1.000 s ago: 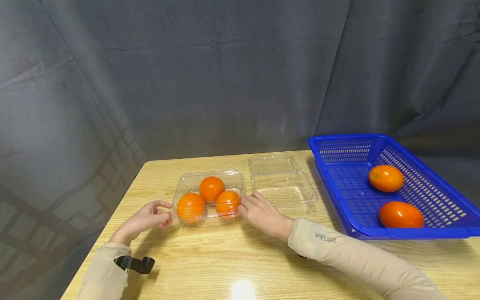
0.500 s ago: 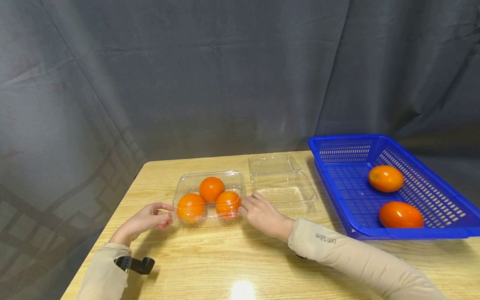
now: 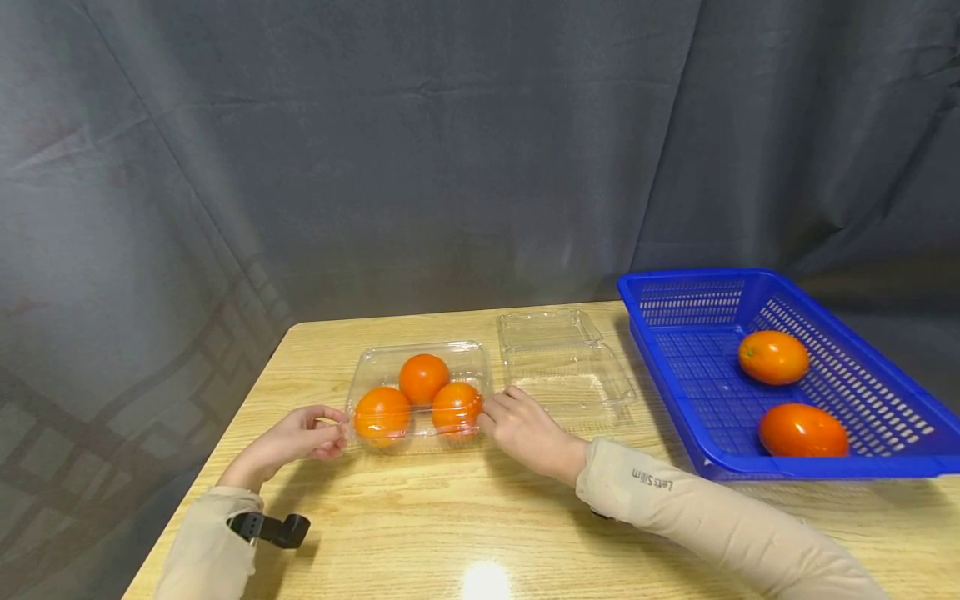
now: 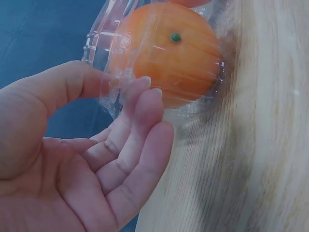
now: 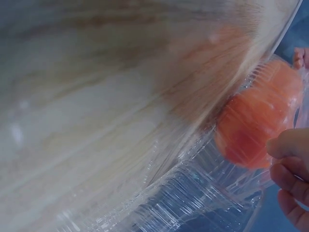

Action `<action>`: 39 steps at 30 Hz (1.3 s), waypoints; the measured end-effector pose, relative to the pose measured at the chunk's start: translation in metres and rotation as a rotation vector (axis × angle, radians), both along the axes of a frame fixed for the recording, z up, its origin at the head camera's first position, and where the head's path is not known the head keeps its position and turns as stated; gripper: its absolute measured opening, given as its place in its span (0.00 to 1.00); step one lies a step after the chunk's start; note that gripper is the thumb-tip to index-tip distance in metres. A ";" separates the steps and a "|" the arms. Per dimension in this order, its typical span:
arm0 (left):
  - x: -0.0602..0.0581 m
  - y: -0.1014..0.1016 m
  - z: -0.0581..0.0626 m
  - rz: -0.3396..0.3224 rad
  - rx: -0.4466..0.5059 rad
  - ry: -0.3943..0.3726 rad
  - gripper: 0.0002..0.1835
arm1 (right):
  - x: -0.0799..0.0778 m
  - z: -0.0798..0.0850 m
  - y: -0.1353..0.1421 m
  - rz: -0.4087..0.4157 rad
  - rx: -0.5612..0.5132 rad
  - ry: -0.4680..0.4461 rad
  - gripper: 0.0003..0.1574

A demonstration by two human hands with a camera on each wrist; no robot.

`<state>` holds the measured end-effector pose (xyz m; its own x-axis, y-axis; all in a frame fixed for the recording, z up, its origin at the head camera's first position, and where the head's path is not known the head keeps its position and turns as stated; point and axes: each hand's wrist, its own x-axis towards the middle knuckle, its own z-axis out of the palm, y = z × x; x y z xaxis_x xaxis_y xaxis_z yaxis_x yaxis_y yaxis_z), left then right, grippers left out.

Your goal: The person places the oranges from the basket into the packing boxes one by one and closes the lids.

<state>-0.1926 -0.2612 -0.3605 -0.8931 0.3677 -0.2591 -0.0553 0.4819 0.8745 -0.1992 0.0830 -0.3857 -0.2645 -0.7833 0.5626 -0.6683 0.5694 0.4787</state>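
Observation:
Three oranges [image 3: 423,378] sit inside a clear plastic fruit box [image 3: 474,357] on the table. At the box's left front corner my left hand [image 3: 298,437] pinches the thin plastic edge between thumb and fingers. In the left wrist view this edge [image 4: 110,84] lies between the thumb and fingertips, close beside an orange [image 4: 169,60] with a green stem spot. My right hand [image 3: 531,435] grips the right front edge of the same box with curled fingers. Its thumb [image 5: 289,144] shows against the plastic in the right wrist view.
A second clear box [image 3: 566,367] lies open behind the right hand. Further right stands a blue plastic basket [image 3: 678,392] holding two orange fruits [image 3: 772,357]. Behind the wooden table [image 3: 420,525] hangs a dark grey curtain [image 3: 465,167].

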 end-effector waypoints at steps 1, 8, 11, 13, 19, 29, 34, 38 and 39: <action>0.000 0.000 0.000 -0.001 0.004 -0.002 0.27 | 0.000 0.000 0.000 -0.002 -0.004 -0.003 0.11; -0.002 -0.002 -0.002 0.011 0.043 -0.034 0.25 | 0.001 0.000 -0.001 -0.013 -0.022 -0.029 0.11; -0.002 -0.003 -0.002 0.005 0.053 -0.037 0.23 | 0.001 0.000 -0.001 -0.015 -0.023 -0.036 0.11; -0.002 -0.002 -0.003 0.009 0.055 -0.040 0.22 | 0.001 0.000 -0.001 -0.015 -0.025 -0.046 0.10; -0.003 0.001 -0.001 0.040 0.037 -0.043 0.21 | 0.001 0.000 -0.001 -0.017 -0.033 -0.068 0.10; -0.002 0.003 0.000 0.056 0.000 -0.036 0.22 | 0.001 0.000 -0.001 -0.015 -0.037 -0.099 0.12; -0.001 0.004 0.001 0.060 -0.012 -0.037 0.23 | 0.002 0.000 -0.001 -0.018 -0.036 -0.099 0.11; 0.000 0.005 0.003 0.066 -0.029 -0.039 0.23 | 0.003 0.001 -0.001 -0.020 -0.034 -0.096 0.11; 0.000 0.005 0.003 0.067 -0.034 -0.039 0.23 | 0.003 0.002 -0.001 -0.021 -0.033 -0.095 0.11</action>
